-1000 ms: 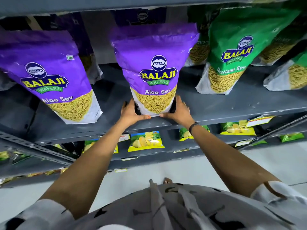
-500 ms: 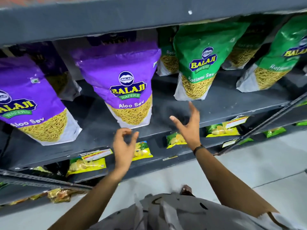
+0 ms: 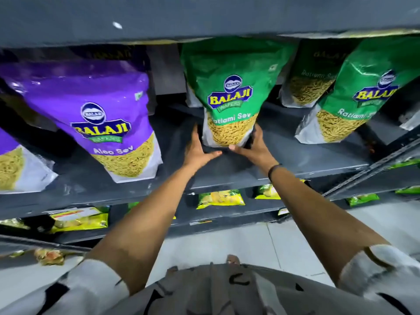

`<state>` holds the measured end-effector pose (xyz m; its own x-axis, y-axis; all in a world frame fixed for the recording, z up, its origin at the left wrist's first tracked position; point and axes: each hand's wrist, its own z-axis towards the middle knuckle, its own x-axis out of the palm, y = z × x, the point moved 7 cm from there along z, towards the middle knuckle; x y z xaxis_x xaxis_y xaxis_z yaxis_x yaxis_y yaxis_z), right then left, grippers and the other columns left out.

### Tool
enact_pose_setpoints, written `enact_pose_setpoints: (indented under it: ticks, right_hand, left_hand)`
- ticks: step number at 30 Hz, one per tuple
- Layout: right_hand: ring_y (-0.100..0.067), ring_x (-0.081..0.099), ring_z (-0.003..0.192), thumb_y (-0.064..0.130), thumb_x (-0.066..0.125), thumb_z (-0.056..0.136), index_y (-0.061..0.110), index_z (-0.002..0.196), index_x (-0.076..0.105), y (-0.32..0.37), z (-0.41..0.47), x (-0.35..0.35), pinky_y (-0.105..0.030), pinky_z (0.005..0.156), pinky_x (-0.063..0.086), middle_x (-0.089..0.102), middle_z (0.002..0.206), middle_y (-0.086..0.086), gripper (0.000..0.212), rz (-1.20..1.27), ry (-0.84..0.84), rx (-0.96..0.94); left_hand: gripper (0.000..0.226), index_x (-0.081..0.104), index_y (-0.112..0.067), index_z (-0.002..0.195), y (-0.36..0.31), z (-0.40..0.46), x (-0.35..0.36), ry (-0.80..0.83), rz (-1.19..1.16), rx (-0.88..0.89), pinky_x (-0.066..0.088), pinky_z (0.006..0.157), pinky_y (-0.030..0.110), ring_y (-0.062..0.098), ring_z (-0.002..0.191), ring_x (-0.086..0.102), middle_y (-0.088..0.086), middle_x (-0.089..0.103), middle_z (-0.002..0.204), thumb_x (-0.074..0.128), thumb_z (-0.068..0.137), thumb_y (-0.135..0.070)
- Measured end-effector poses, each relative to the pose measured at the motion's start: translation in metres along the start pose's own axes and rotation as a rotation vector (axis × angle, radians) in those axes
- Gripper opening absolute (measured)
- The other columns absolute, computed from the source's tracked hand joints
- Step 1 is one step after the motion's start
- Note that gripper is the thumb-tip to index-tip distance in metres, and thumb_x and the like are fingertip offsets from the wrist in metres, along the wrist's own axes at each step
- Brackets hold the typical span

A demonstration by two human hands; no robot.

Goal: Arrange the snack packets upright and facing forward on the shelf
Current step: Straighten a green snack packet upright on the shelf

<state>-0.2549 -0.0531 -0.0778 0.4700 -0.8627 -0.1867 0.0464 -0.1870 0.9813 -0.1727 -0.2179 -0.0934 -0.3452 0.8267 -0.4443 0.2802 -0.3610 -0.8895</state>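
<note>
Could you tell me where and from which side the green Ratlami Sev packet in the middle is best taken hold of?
Take the green Ratlami Sev packet low down, at its base, one hand on each side edge, coming from the front. It stands upright with its wide, soft face forward, so the narrow bottom is probably the firmest grip. The left hand and right hand already cup it there.

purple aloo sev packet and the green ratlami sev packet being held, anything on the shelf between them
Nothing stands there: the head view shows bare grey shelf between the Aloo Sev packet and the held Ratlami Sev packet.
</note>
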Motion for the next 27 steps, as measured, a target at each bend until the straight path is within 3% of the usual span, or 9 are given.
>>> enact_pose_setpoints:
  ticks: [5, 9, 15, 23, 25, 27]
  right_hand:
    - [-0.024, 0.038, 0.135, 0.009, 0.077, 0.073, 0.009, 0.138, 0.023, -0.006, 0.009, -0.004, -0.043, 0.113, 0.036, 0.037, 0.146, -0.012, 0.085, -0.045, 0.106, 0.059]
    - [-0.021, 0.039, 0.132, 0.016, 0.077, 0.074, 0.012, 0.139, 0.023, -0.008, 0.002, -0.006, -0.032, 0.107, 0.037, 0.039, 0.144, -0.007, 0.085, -0.076, 0.155, 0.069]
    - [-0.021, 0.038, 0.133, 0.018, 0.076, 0.075, 0.013, 0.141, 0.019, -0.009, -0.019, -0.006, -0.034, 0.11, 0.034, 0.039, 0.146, -0.008, 0.087, -0.141, 0.195, 0.104]
    - [-0.016, 0.039, 0.131, 0.021, 0.074, 0.078, 0.013, 0.142, 0.018, -0.01, -0.042, -0.008, -0.024, 0.103, 0.029, 0.04, 0.146, -0.006, 0.086, -0.179, 0.2, 0.071]
    - [-0.017, 0.038, 0.132, 0.022, 0.075, 0.076, 0.014, 0.142, 0.019, -0.01, -0.042, -0.008, -0.025, 0.105, 0.03, 0.04, 0.146, -0.006, 0.087, -0.185, 0.19, 0.062]
    - [-0.02, 0.039, 0.133, 0.021, 0.078, 0.073, 0.014, 0.142, 0.021, -0.011, -0.043, -0.01, -0.028, 0.108, 0.031, 0.042, 0.145, -0.007, 0.09, -0.19, 0.186, 0.064]
  left_hand:
    - [0.101, 0.02, -0.021, 0.144, 0.004, 0.016, 0.007, -0.088, 0.142, -0.059, 0.028, 0.113, 0.046, 0.037, 0.138, 0.028, 0.006, 0.038, 0.15, 0.08, 0.065, -0.038]
    - [0.1, 0.023, -0.018, 0.144, 0.007, 0.004, 0.004, -0.138, 0.142, -0.043, 0.031, 0.111, 0.047, 0.035, 0.136, 0.034, 0.006, 0.042, 0.148, 0.08, 0.064, -0.038]
    - [0.099, 0.024, -0.017, 0.142, 0.007, -0.028, 0.002, -0.192, 0.188, 0.005, 0.015, 0.117, 0.048, 0.025, 0.135, 0.04, 0.002, 0.046, 0.144, 0.078, 0.064, -0.044]
    - [0.098, 0.028, -0.013, 0.139, 0.005, -0.05, 0.003, -0.215, 0.255, 0.036, 0.013, 0.118, 0.046, 0.026, 0.133, 0.042, 0.005, 0.05, 0.141, 0.078, 0.062, -0.046]
    - [0.095, 0.029, -0.012, 0.138, 0.004, -0.05, 0.003, -0.211, 0.261, 0.04, 0.014, 0.118, 0.046, 0.027, 0.132, 0.042, 0.006, 0.05, 0.14, 0.078, 0.062, -0.045]
    - [0.095, 0.034, -0.01, 0.135, 0.002, -0.054, 0.0, -0.211, 0.238, 0.065, 0.026, 0.113, 0.047, 0.03, 0.128, 0.047, 0.009, 0.054, 0.135, 0.081, 0.059, -0.042]
